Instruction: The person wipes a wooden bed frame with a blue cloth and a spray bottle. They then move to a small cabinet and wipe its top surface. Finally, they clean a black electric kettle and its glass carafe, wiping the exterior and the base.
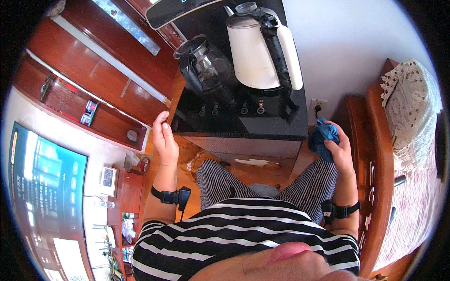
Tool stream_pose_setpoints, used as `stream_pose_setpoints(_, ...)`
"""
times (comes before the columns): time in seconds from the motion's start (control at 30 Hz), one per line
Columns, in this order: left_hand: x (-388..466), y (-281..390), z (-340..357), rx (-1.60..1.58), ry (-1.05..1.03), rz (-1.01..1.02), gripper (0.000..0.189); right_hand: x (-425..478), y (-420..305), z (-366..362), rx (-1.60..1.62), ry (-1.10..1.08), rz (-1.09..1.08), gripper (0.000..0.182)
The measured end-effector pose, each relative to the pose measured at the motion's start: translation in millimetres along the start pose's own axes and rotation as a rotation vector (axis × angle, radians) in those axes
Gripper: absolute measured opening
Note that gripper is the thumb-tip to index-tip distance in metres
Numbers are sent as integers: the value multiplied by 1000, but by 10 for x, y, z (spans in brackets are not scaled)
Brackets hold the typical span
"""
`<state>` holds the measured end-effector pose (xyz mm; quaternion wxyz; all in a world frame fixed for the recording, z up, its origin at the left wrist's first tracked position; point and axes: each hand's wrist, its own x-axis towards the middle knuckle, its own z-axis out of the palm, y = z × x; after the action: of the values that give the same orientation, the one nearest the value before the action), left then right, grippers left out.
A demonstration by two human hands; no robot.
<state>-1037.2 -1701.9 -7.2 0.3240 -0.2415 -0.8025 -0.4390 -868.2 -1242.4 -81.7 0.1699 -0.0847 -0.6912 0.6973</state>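
Note:
My right hand point(340, 147) grips a crumpled blue cloth point(322, 137) just off the right front corner of a black glass-topped tea cabinet point(218, 123). Beyond the cabinet's left front corner my left hand point(165, 138) is raised, holding nothing, its thumb apart from the fingers. On the cabinet's top stand a white electric kettle point(251, 58) with a white handle and, left of it, a glass pot point(211, 68) with a black handle. One small red light glows among the touch buttons point(261, 105) at the front.
A wooden bench point(381, 158) with a lace-covered cushion point(404, 105) is close on my right. Behind the cabinet's right side, a plug sits in a wall socket point(318, 104). Reddish wooden shelving point(112, 95) and a television point(49, 175) are on my left.

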Motion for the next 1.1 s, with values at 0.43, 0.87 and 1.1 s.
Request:
stream_pose_setpoints(0.43,-13,294,-36,59,-17,91,33,-243,-3,28,71,-74,-5,50)
stream_pose_setpoints(0.87,-90,444,29,141,-82,160,32,-511,361,155,40,-243,97,55)
stream_pose_setpoints(1.1,-39,504,115,176,-80,204,31,-619,459,217,115,-231,118,49)
